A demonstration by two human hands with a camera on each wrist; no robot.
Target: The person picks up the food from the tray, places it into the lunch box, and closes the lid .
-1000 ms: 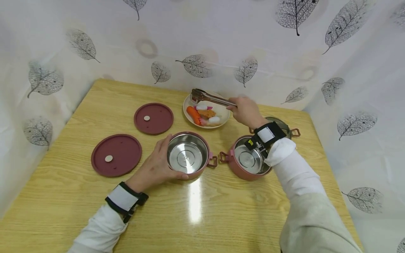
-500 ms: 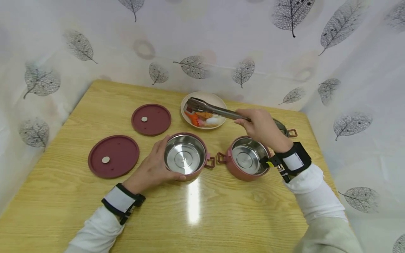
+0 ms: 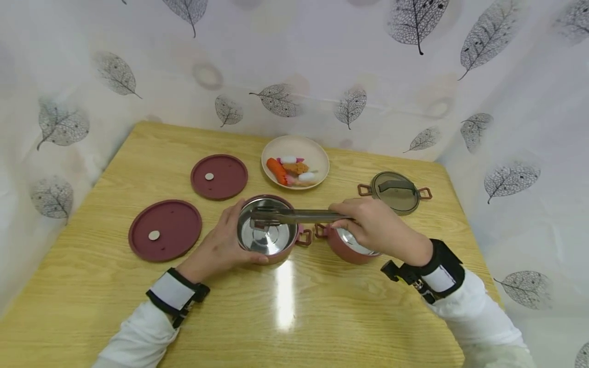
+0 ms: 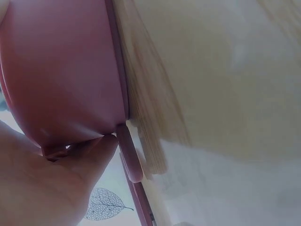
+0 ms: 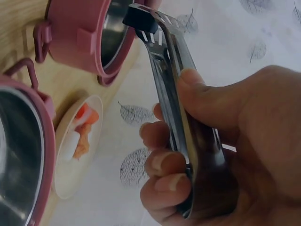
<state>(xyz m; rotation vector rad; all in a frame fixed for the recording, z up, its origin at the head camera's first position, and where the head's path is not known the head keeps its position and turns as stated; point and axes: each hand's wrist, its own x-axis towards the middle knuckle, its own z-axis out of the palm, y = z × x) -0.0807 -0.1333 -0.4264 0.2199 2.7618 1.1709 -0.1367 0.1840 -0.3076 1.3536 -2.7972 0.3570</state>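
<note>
My left hand (image 3: 221, 248) grips the side of a pink steel-lined pot (image 3: 281, 254), thumb at the front and fingers round the far side. The left wrist view shows that pot's outer wall (image 4: 61, 66) close up. In my right hand (image 3: 377, 227) is a pair of metal tongs (image 3: 308, 216), held level with their tips over the left pot's opening. Between the tong tips sits a small dark block-like piece (image 5: 140, 20). A second pink pot (image 3: 347, 251) stands to the right, partly hidden under my right hand. Its steel inside shows in part.
Behind the pots, a cream plate (image 3: 317, 152) bears an orange-red piece (image 3: 277, 171), a brown crusty piece (image 3: 296, 167) and white pieces. Two maroon round lids (image 3: 177, 225) lie at the left. A dark lid with two side handles (image 3: 400, 199) lies at the back right.
My right hand has brought the tongs with the dark piece from over the plate toward me, to above the left pot. The left hand keeps its hold on that pot.
</note>
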